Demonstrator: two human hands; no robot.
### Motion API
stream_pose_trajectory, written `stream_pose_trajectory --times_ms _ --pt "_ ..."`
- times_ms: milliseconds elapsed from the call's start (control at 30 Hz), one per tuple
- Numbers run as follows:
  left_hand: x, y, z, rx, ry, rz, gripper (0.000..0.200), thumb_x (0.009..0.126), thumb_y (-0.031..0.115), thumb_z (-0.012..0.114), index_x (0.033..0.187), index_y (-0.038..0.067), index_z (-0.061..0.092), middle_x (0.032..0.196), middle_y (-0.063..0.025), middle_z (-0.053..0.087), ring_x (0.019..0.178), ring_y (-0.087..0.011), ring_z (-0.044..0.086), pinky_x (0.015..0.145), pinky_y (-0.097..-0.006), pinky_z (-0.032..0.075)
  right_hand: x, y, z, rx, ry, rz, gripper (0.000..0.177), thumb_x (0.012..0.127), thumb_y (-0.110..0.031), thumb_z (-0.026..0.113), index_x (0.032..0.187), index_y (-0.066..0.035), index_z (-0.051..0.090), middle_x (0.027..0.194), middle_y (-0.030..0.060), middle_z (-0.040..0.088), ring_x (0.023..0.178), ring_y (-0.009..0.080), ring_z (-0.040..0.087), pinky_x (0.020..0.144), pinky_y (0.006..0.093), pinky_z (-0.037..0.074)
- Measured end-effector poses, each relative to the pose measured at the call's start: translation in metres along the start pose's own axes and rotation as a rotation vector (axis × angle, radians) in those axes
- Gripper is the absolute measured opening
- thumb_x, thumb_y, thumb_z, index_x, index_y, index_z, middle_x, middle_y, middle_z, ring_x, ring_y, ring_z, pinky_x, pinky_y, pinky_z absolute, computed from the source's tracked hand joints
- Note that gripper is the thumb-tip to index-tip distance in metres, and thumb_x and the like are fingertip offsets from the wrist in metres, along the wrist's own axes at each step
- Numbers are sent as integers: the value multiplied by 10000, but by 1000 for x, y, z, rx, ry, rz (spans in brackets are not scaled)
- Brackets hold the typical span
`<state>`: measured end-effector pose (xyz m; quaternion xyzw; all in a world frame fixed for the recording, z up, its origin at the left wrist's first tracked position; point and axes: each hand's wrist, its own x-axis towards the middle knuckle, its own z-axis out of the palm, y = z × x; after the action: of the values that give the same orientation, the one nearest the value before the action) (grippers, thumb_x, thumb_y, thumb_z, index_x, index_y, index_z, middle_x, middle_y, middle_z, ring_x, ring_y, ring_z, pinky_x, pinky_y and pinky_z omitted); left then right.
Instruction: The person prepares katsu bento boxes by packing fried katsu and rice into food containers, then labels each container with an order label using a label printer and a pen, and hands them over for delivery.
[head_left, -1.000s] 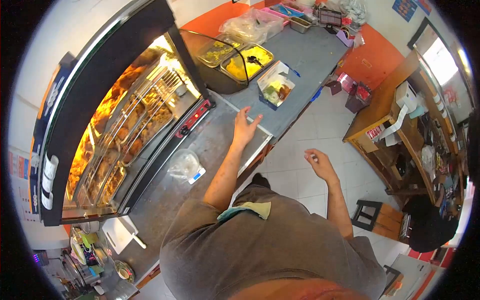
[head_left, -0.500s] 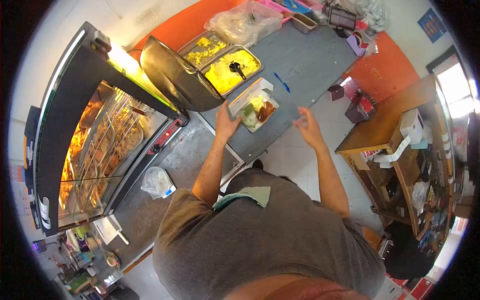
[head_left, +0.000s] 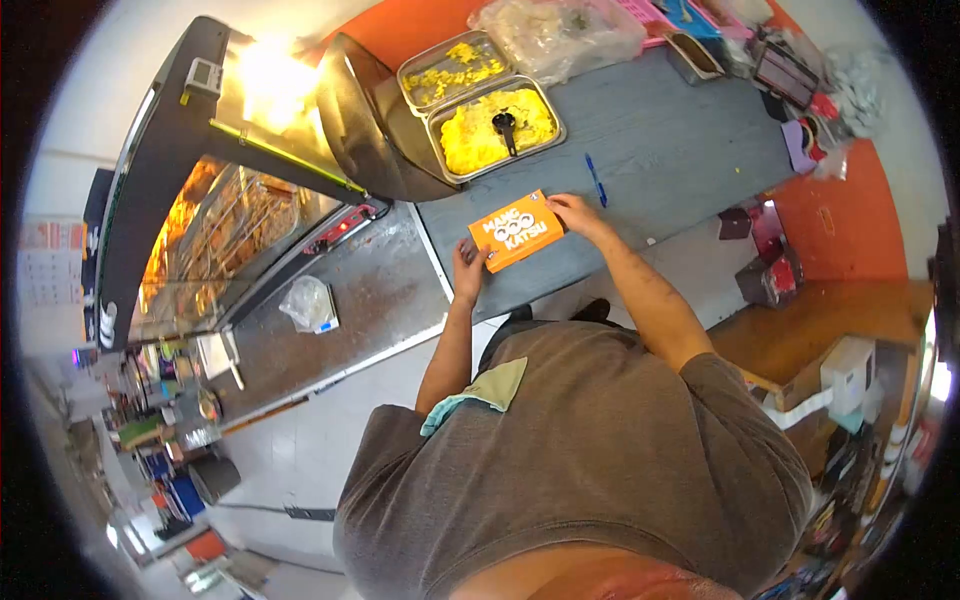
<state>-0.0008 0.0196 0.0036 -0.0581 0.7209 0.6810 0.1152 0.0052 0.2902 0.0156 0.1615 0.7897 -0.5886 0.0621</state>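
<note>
An orange takeaway food box, printed "MANG KATSU" in white, lies closed on the grey table, its contents hidden. My left hand holds its left end, thumb near the front edge. At the box's right end, my right hand has its fingers closed round the upper corner. Behind the box stands a metal tray of yellow rice with a black scoop in it. To the right of the box lies a blue pen.
A lit glass food warmer stands on the left over a metal counter. A second tray with scraps of yellow rice and a bulky clear plastic bag are at the back. A wooden shelf stands to the right.
The box stood open with rice, greens and brown food showing; now its lid is down. My right hand has come from the side onto the box, and my view has shifted.
</note>
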Motion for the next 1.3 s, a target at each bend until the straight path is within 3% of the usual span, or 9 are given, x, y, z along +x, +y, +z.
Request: stream_pose_trajectory --times_ms 133,200,333,467,633,833,1033,1133,1300 --pt "-4 21 3 -250 35 -86 541 880 474 531 1032 -43 584 1019 -117 599 928 -198 553 813 -330 439 0 -42 -24 32 -159 123 410 893 -361 536 1112 -23 613 983 76 651 903 165 593 745 289 481" --pt "-2 29 0 66 170 -198 617 868 554 488 1031 -31 597 970 -113 619 864 -194 560 767 -311 431 1 -52 -27 -33 -222 190 415 895 -366 525 1119 -27 611 992 71 647 903 165 593 733 291 486" --pt "-6 39 7 -63 95 -255 550 866 504 502 1021 -8 630 936 -94 609 842 -157 538 726 -297 424 20 -14 -18 202 -271 212 375 887 -356 523 1121 -80 620 1059 52 614 934 156 569 743 324 486" --pt "2 14 3 43 -10 -216 525 862 453 519 1108 -3 605 998 -79 624 880 -149 548 720 -296 427 12 -11 -10 138 -186 136 373 869 -337 542 1125 -72 599 1056 59 609 949 163 564 793 334 469" --pt "-7 45 13 34 145 -246 482 869 411 538 1145 21 599 963 -69 633 817 -145 559 659 -270 433 11 -25 -10 140 -31 128 400 842 -328 584 1109 -30 586 1019 86 619 940 176 571 814 326 456" --pt "-8 38 12 57 31 -274 552 857 482 536 1191 44 561 1004 -63 624 838 -161 566 688 -290 447 25 4 -5 93 -91 106 466 825 -381 619 1089 1 585 1006 114 620 951 197 571 835 317 445" --pt "-8 46 5 -132 -31 -345 611 850 537 513 1254 79 497 1180 -94 544 1120 -226 479 902 -438 385 3 -37 -9 153 112 29 386 835 -319 594 1039 9 611 922 108 637 856 173 601 719 268 475" --pt "-8 45 4 -116 -36 -329 582 848 529 522 1223 83 519 1138 -77 559 1069 -209 498 881 -416 396 10 -30 -13 31 26 14 379 845 -339 584 1013 -1 620 899 82 637 838 157 593 669 262 463" --pt "-9 52 5 -81 -100 -340 600 851 521 521 1247 71 479 1191 -94 509 1113 -241 451 921 -443 359 6 -17 -12 204 -78 285 362 836 -315 592 1012 0 623 904 76 644 781 150 581 650 247 432"
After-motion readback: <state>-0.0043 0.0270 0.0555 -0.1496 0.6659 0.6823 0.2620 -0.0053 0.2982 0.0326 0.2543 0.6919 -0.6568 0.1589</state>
